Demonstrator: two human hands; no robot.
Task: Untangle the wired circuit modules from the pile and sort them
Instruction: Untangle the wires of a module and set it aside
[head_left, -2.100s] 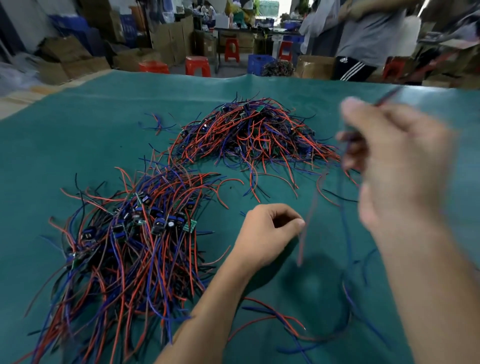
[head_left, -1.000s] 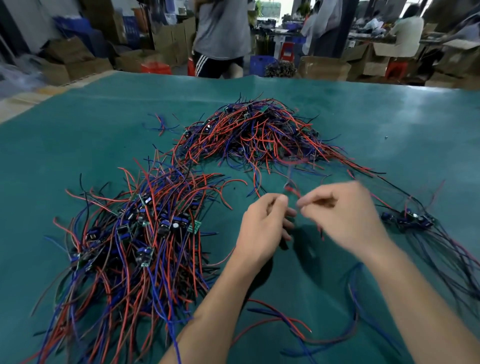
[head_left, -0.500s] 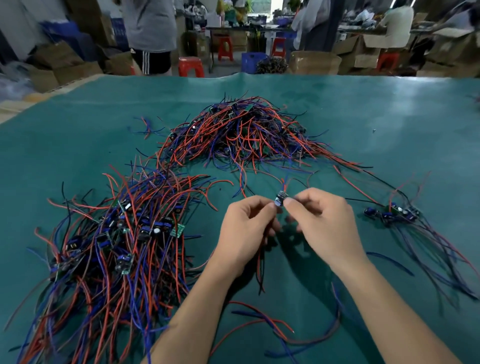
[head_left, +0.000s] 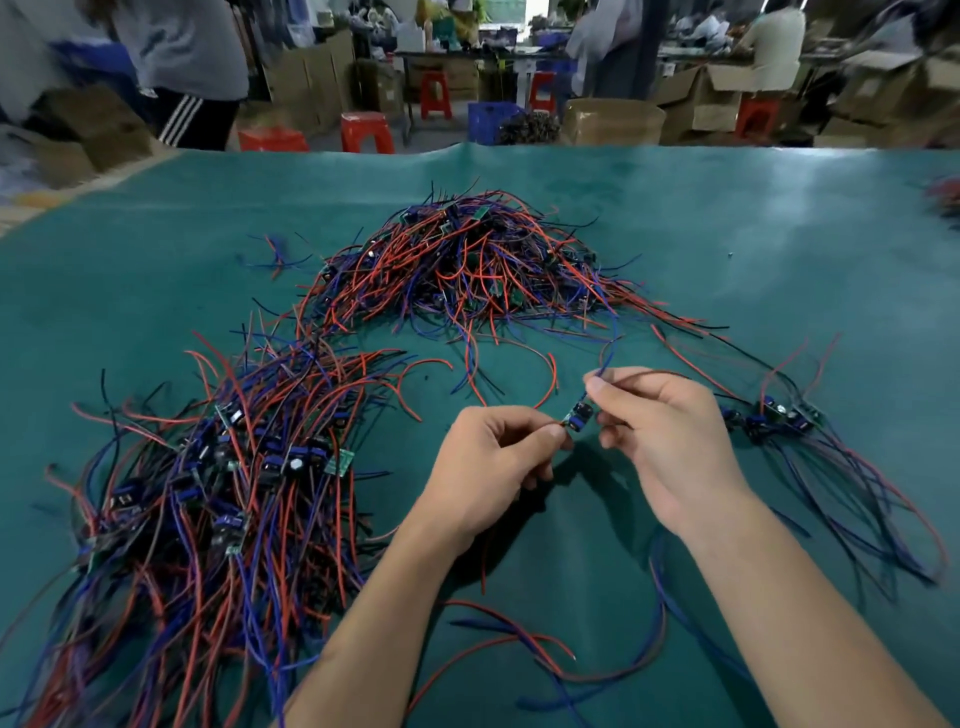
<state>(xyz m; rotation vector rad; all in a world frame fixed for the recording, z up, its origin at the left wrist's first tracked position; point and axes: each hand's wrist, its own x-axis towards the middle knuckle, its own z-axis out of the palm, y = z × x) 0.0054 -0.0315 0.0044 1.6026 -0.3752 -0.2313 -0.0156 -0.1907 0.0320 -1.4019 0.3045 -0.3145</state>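
A workshop of cardboard boxes and red stools lies beyond the green surface, with a sorted bundle near left, the pile far centre and a small group right. Between them, the left hand and right hand each pinch wires of one module. It sits tilted between the fingertips, equally near both hands, wires trailing each way; no writing is legible.

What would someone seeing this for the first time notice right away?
First, the two hands at centre: the left hand and right hand each pinch an end of one small circuit module above the green mat. Next, the tangled pile of red and blue wires behind them, a longer heap on the left, and a small sorted bunch on the right.
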